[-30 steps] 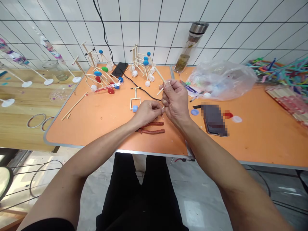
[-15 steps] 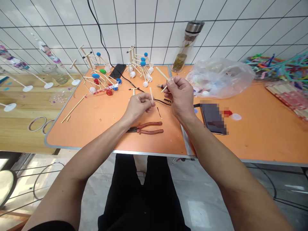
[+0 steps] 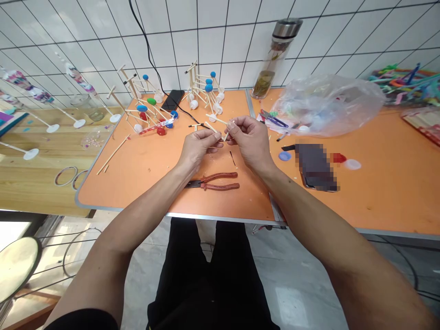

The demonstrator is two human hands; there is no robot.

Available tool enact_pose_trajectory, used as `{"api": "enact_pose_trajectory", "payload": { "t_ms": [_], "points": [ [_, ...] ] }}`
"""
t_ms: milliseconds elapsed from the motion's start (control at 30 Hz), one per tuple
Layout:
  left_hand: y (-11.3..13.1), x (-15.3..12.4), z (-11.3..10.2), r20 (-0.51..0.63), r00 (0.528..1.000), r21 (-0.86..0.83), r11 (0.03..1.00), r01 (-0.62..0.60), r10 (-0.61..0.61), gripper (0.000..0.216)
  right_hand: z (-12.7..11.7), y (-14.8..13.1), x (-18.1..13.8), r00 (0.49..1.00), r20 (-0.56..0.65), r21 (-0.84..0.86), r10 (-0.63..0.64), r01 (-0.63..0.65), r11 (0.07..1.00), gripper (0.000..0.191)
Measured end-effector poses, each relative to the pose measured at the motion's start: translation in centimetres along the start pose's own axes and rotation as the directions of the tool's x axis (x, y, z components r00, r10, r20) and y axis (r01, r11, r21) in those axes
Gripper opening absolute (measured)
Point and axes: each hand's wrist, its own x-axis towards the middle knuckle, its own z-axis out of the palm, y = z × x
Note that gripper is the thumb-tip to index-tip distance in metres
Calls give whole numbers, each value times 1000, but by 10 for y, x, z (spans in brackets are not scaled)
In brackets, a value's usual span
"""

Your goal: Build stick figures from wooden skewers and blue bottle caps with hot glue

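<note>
My left hand (image 3: 202, 146) pinches a short pale wooden stick (image 3: 212, 128) between thumb and fingers. Close beside it, my right hand (image 3: 250, 138) is closed on thin wooden sticks (image 3: 222, 121), one pointing left and a piece angled down by the thumb. The fingertips of both hands almost meet over the orange table (image 3: 165, 183). Below them lie pliers (image 3: 220, 180) with red-brown handles, and a thin black strip (image 3: 233, 158). A small stick piece with dark ends (image 3: 196, 125) sits just behind my left hand.
Stick models with bottle-cap wheels (image 3: 147, 107) (image 3: 206, 89) stand at the back left. A glass bottle (image 3: 271, 59) leans near the tiled wall. On the right are a plastic bag (image 3: 326, 105), scissors (image 3: 275, 119), a blurred phone (image 3: 316, 166) and bottle caps (image 3: 284, 156). Loose sticks (image 3: 113, 153) lie left.
My right hand has come lower and closer to my left hand, bringing the sticks together. The left stick has tilted. The whole view has shifted slightly.
</note>
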Motion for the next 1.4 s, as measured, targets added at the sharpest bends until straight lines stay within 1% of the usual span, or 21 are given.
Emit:
{"api": "enact_pose_trajectory", "payload": {
  "t_ms": [167, 333, 533, 600, 767, 833, 967, 1100, 1200, 1400],
  "points": [
    [-3, -3, 3, -18, 999, 1, 999, -39, 39, 26, 3, 0, 0, 1000, -28, -13, -10, 10, 1000, 60],
    [-5, -2, 6, -42, 999, -16, 1000, -23, 22, 28, 4, 0, 0, 998, -50, -18, -26, 25, 1000, 56],
    [-3, -2, 6, -41, 999, -32, 999, 2, -3, 27, 3, 1, 1, 999, -39, 21, -12, 12, 1000, 58],
    [-1, -3, 7, -47, 999, -25, 1000, 14, -16, 29, 3, 2, 2, 999, -37, 13, -8, 8, 1000, 54],
    [0, -4, 7, -45, 999, -39, 999, 29, -31, 33, 2, 3, 2, 998, -56, -16, -17, 16, 1000, 34],
    [-2, -2, 6, -45, 998, -47, 998, 33, -36, 32, 2, 4, 3, 998, -59, -19, -17, 16, 1000, 30],
    [-8, 1, 3, -40, 999, -61, 998, 33, -36, 32, 2, 6, 3, 998, -62, -15, -29, 28, 999, 31],
    [-13, 4, 2, -20, 1000, -97, 995, 5, -7, 34, 1, 7, 3, 997, -58, -10, -43, 42, 999, 41],
    [-13, 4, 3, -28, 1000, -95, 995, 6, -9, 34, 1, 6, 2, 998, -56, -18, -40, 39, 999, 47],
    [-11, 3, 5, -35, 999, -88, 996, 11, -14, 32, 1, 4, 2, 997, -58, -54, -54, 51, 997, 39]
  ]
}}
